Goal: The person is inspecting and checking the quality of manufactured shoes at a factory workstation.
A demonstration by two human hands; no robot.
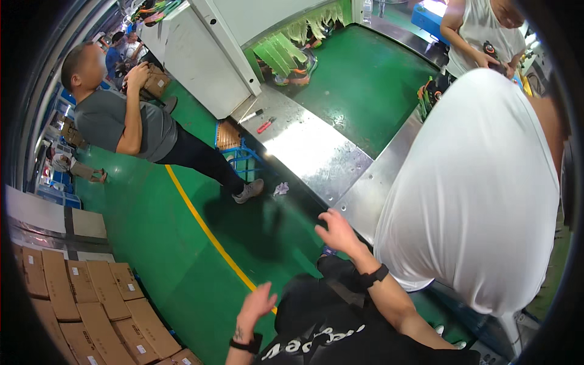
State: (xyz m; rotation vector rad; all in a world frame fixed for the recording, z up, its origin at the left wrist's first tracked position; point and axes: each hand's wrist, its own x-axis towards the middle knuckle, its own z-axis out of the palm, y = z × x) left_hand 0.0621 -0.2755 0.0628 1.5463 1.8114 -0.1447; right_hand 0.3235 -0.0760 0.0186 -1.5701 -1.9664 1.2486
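Note:
My left hand (pixel 258 302) hangs in the air over the green floor, open, with nothing in it. My right hand (pixel 342 233) is also empty, its fingers apart and slightly bent. It is close to the front edge of the metal bench (pixel 304 159); whether it touches the edge I cannot tell. Black bands circle both wrists. Farther along the bench lie a small red-handled tool (pixel 266 126) and a black-and-white marker pen (pixel 250 115), out of reach of either hand.
A co-worker's white-shirted back (pixel 468 194) fills the right side. Across the green belt (pixel 359 85), another person handles a dark shoe (pixel 490 50). Shoes (pixel 296 74) sit by the machine's green strip curtain (pixel 280 53). At left stand a grey-shirted person (pixel 131 121) and stacked cartons (pixel 100 298).

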